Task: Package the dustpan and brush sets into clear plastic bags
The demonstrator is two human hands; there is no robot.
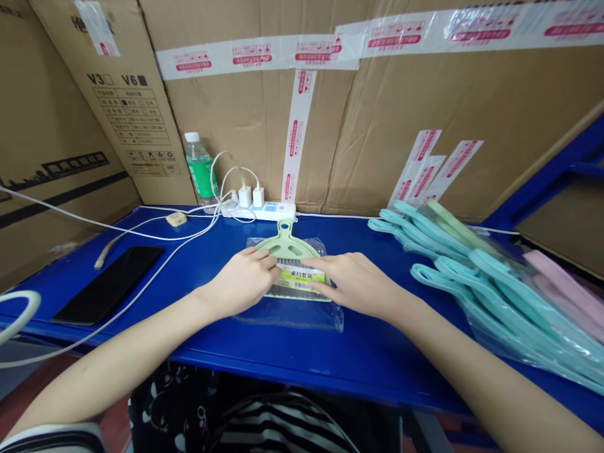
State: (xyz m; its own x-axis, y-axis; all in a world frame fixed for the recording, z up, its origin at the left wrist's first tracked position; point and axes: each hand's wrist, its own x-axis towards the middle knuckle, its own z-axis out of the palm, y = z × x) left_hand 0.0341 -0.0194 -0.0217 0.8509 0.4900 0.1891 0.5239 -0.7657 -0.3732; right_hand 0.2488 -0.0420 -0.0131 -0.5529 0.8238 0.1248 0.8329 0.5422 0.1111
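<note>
A light green dustpan (305,246) lies flat on the blue table in a clear plastic bag (302,318), its looped handle pointing away from me. Across it runs a yellow and white label (304,275), with grey brush bristles (289,262) showing just above. My left hand (248,277) is closed over the left side of the packaged dustpan, fingers curled; its fingertips are partly hidden. On the other side, my right hand (356,284) rests at the label's right end, with index finger and thumb stretched out and apart.
Several turquoise handled pieces (491,296) in clear bags lie at right, beside pink ones (566,286). At left are a black phone (111,283) and white cables. A power strip (274,211) and a bottle (202,173) stand behind, against a cardboard wall (377,119).
</note>
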